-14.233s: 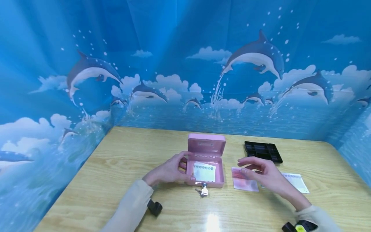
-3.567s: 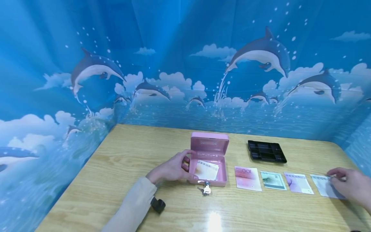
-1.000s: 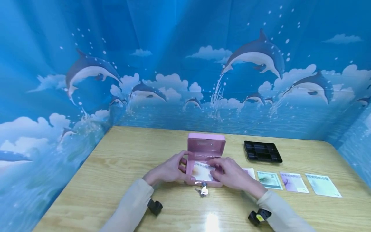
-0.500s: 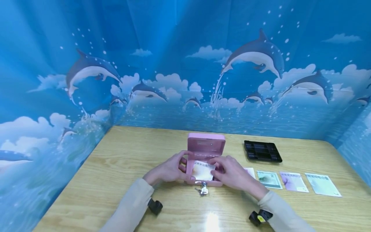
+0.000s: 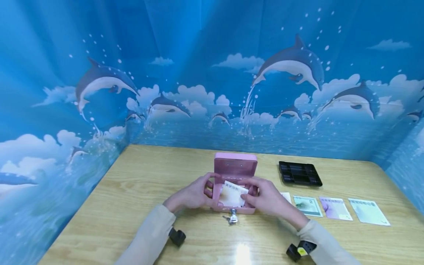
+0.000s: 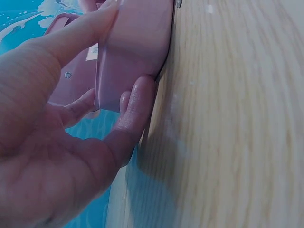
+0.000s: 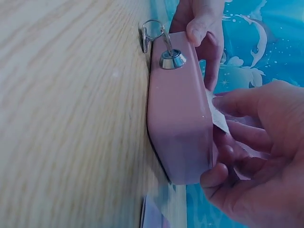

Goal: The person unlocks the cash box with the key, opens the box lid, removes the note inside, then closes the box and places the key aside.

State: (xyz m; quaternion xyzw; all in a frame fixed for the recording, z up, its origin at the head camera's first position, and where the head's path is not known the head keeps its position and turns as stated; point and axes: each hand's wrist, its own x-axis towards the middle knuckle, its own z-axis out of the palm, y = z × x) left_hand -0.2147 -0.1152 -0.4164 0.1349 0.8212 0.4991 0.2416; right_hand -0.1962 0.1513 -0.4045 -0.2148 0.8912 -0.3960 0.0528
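Note:
The pink cash box (image 5: 235, 167) stands on the table with its lid up. My left hand (image 5: 193, 192) grips the box's left side, thumb at the front rim; the left wrist view shows fingers along its outer wall (image 6: 135, 42). My right hand (image 5: 266, 197) reaches over the right rim and pinches a pale banknote (image 5: 230, 195) between thumb and fingers. That banknote lies tilted inside the box, and its edge (image 7: 216, 114) rises above the rim in the right wrist view. Keys on a ring (image 5: 232, 218) hang from the front lock (image 7: 172, 59).
Right of the box, banknotes lie in a row: a red one (image 5: 285, 196) partly behind my right hand, a green one (image 5: 308, 206), a purple one (image 5: 336, 209) and a pale green one (image 5: 369, 212). Behind them sits a black compartment tray (image 5: 299, 173). A dolphin-print curtain (image 5: 198, 92) hangs behind.
Since the oldest frame, more banknotes lie spread in the row. My right hand has come from the far-right banknote to the box, where it now lifts a note's edge. My left hand stays put.

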